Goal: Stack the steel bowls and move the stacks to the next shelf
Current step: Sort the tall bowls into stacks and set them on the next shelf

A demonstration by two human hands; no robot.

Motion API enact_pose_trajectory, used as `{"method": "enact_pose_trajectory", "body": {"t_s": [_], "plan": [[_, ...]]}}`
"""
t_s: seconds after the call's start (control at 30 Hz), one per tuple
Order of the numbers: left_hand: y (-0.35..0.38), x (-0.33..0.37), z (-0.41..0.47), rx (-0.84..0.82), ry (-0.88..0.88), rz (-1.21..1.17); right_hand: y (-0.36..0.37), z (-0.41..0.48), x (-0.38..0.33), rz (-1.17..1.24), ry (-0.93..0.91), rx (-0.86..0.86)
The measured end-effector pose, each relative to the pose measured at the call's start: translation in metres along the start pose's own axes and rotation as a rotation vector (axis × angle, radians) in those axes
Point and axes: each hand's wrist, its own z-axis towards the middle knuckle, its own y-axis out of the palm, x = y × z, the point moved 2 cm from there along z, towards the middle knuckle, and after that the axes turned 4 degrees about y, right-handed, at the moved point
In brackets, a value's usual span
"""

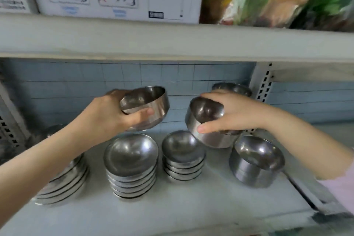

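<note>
- Your left forearm (38, 159) crosses the near left corner of the shelf (172, 209). It partly covers a stack of shallow steel dishes (65, 184).
- Left hand (107, 115): clamped on a straight-walled steel bowl (147, 105), thumb on the near wall, fingers round the back. The bowl is off the shelf, mouth tipped toward you, above the wide-bowl stack (131, 161).
- Right hand (235, 113): clamped on a second straight-walled bowl (203, 119), thumb along the lower wall, fingers over the far rim. This bowl is tilted, off the shelf, up and to the right of the small-bowl stack (183, 155). More steel shows just under it; blur hides whether that is another bowl.
- Also on the shelf: a short stack of straight-walled bowls (256, 161) at front right, and one more bowl (231, 88) at the back by the slotted upright (264, 86).
- Step, as you can judge it: stacking, not carrying. You hold two like bowls in the air, near each other but apart.
- Next move calls for nesting one into the other, or setting both onto the front-right stack, which matches their shape.
- Level each rim before lowering; a tilted bowl is likely to bind or skid, steel on steel.
- Keep them off the rounded stacks; the profile differs.
- Which shelf counts as "next" cannot be told. The bay beyond the upright, to your right, seems likely.
</note>
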Motion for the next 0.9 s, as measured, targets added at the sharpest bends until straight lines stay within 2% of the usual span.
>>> {"method": "enact_pose_trajectory", "body": {"t_s": [0.4, 0.77, 0.83, 0.9], "plan": [[0.099, 0.089, 0.008, 0.011, 0.041, 0.052, -0.015, -0.036, 0.132, 0.029, 0.082, 0.030], [0.127, 0.099, 0.017, -0.049, 0.006, 0.131, 0.048, -0.026, 0.177, -0.108, 0.015, -0.153], [0.132, 0.102, 0.021, -0.054, 0.012, 0.144, 0.048, -0.026, 0.183, -0.045, -0.013, -0.166], [0.138, 0.108, 0.027, -0.060, 0.029, 0.132, 0.044, -0.030, 0.192, 0.219, -0.010, -0.159]]}}
